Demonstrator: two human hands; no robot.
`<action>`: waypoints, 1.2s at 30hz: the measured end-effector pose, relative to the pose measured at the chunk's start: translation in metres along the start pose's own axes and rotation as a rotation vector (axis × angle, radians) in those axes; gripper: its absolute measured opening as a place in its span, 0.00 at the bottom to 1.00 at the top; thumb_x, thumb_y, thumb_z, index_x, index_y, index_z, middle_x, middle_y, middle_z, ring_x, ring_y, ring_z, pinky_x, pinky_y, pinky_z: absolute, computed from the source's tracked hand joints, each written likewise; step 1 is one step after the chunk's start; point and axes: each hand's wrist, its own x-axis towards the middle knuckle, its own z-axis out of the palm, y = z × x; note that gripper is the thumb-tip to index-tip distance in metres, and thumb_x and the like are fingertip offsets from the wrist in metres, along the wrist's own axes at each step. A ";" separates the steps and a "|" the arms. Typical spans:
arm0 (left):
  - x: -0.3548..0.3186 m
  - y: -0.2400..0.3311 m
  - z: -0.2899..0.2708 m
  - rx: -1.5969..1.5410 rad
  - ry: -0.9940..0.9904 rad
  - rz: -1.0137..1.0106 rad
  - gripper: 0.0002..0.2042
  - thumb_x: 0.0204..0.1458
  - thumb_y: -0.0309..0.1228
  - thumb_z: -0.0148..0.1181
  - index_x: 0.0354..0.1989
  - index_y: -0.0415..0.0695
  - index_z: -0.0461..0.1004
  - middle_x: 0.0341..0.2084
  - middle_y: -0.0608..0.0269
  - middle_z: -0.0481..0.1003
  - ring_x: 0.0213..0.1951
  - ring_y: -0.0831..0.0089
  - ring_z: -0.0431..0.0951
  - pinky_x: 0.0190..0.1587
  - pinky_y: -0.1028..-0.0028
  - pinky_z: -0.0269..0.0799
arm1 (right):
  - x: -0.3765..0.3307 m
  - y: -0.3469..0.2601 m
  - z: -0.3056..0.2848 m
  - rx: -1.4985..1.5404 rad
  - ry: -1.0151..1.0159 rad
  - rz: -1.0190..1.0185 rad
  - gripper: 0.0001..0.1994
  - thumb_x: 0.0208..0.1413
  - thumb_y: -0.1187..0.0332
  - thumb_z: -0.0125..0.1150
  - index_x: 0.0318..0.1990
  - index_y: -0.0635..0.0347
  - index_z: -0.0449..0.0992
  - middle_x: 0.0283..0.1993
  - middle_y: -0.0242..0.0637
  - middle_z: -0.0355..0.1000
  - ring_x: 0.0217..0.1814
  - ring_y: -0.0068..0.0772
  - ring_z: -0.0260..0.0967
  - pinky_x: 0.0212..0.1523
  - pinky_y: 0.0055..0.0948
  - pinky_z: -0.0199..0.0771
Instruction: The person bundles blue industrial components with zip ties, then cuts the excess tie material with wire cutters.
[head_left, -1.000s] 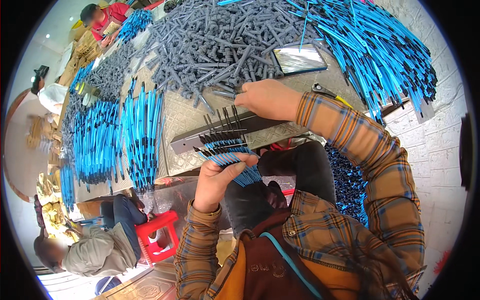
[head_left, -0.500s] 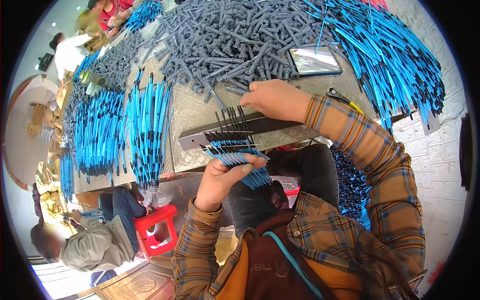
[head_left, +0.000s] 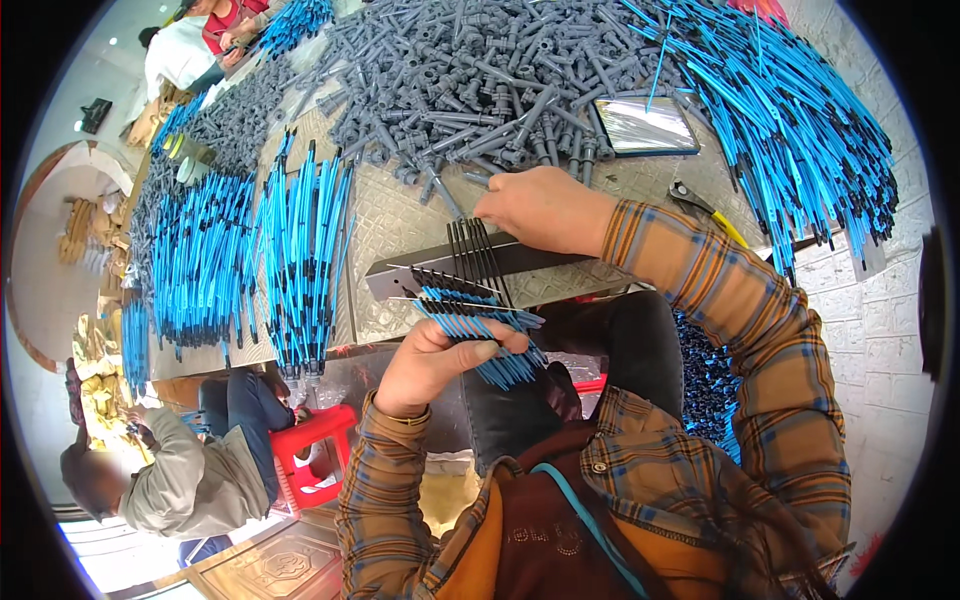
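My left hand (head_left: 440, 362), low in front of the table edge, is closed round a fanned bundle of blue sticks (head_left: 512, 368) with black ends. Thin pale wires or needles cross the upper part of the bundle. My right hand (head_left: 548, 208) is bent with its fingers curled down above a dark metal bar (head_left: 400, 278) at the table's edge. Several thin black rods (head_left: 478, 262) stand in a row between its fingertips and the bundle. The fingertips face away, so what they pinch is hidden. A grey plastic tube (head_left: 442, 192) lies just beyond them.
Grey plastic fittings (head_left: 480, 80) are heaped across the table. Blue sticks lie in bundles (head_left: 300, 260) at left and a large pile (head_left: 800, 130) at right. Yellow-handled pliers (head_left: 708, 212) and a shallow tray (head_left: 645, 125) lie nearby. A person sits by a red stool (head_left: 315, 455).
My left hand and the bundle have shifted slightly down and left relative to the table. My right hand stays at nearly the same spot above the bar. The view has shifted a little.
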 end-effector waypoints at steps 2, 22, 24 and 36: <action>-0.002 0.001 -0.003 -0.024 -0.010 -0.015 0.10 0.53 0.23 0.51 0.42 0.36 0.73 0.39 0.55 0.75 0.44 0.68 0.74 0.49 0.71 0.68 | 0.001 -0.002 0.002 0.042 -0.013 0.014 0.06 0.50 0.69 0.51 0.33 0.56 0.72 0.29 0.43 0.67 0.33 0.47 0.69 0.32 0.40 0.70; -0.076 0.024 -0.018 0.290 -0.083 0.153 0.10 0.51 0.27 0.56 0.40 0.37 0.74 0.35 0.61 0.77 0.41 0.74 0.74 0.46 0.75 0.68 | 0.047 -0.067 0.010 0.354 -0.049 0.062 0.09 0.49 0.66 0.53 0.27 0.63 0.68 0.27 0.44 0.65 0.30 0.42 0.64 0.31 0.34 0.64; -0.082 0.022 -0.007 0.325 -0.136 0.219 0.10 0.50 0.28 0.57 0.40 0.37 0.74 0.35 0.61 0.76 0.40 0.74 0.74 0.46 0.75 0.68 | 0.026 -0.075 0.000 0.306 0.009 0.042 0.07 0.50 0.69 0.52 0.30 0.64 0.69 0.29 0.45 0.65 0.32 0.44 0.65 0.34 0.35 0.65; -0.101 0.002 0.015 -0.017 -0.229 0.218 0.09 0.47 0.24 0.59 0.37 0.36 0.74 0.32 0.60 0.77 0.36 0.75 0.76 0.41 0.76 0.70 | 0.003 -0.158 -0.067 -0.151 -0.311 -0.330 0.13 0.43 0.77 0.51 0.39 0.58 0.72 0.39 0.40 0.67 0.36 0.47 0.66 0.36 0.34 0.69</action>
